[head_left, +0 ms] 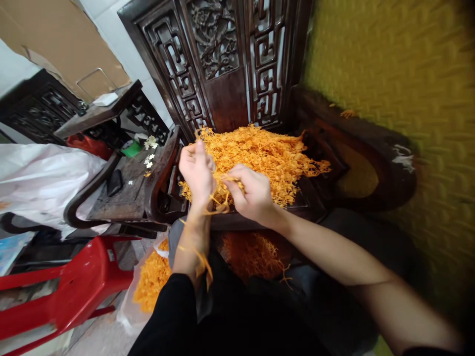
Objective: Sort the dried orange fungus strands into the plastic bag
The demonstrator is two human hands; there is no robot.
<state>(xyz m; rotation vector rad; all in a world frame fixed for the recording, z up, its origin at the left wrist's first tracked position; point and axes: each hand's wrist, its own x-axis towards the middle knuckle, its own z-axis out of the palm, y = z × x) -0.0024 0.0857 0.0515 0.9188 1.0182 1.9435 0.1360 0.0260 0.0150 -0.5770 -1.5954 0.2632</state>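
Note:
A big heap of orange, knotted yarn-like strands (pixel 256 148) covers the seat of a dark carved wooden chair (pixel 228 101). Over the near side of this heap, my left hand (pixel 196 170) is closed with its thumb pointing up, gripping an orange strand. Close beside it, my right hand (pixel 252 190) pinches the same strand between thumb and fingers. Loose lengths dangle below the hands and lie across my left forearm. The exact grip inside my left fist is partly hidden.
Left of me are a red plastic stool (pixel 81 284) and a plastic bag of orange strands (pixel 150 282). A dark side table (pixel 124 200) bears a black wallet-like object (pixel 114 183) and a green tape roll (pixel 130 148). A yellow textured surface (pixel 419 99) rises at right.

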